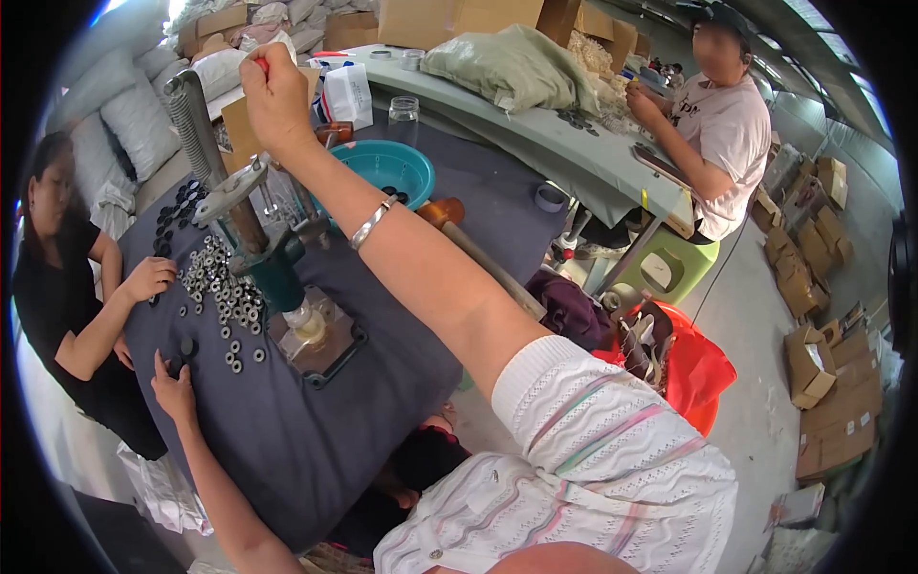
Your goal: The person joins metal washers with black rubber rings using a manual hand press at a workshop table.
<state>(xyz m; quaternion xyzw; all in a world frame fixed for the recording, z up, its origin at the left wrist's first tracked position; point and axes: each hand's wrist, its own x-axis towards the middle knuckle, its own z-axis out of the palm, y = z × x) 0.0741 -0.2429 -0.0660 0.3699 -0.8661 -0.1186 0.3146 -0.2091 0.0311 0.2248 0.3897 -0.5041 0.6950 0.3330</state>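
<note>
My right hand (277,100) is raised at the upper left, closed around the red-tipped lever handle (262,64) of a hand press. The green press (274,277) has a steel column with a coil spring (182,115). Below its ram, a pale round fixture (308,325) sits on the base plate (330,349). My left hand (175,394) is low at the table's left side, its thumb and forefinger around a small black round piece (173,366). Another black round piece (187,346) lies just beyond the fingertips. Small metal rings (222,287) are heaped between that hand and the press.
A co-worker's hand (151,277) reaches onto the dark cloth (411,330) from the left, near black round pieces (177,206). Behind the press are a teal basin (392,165) and a mallet (445,212). Another person (717,120) works at the far table (612,158). A red bucket (693,368) stands right.
</note>
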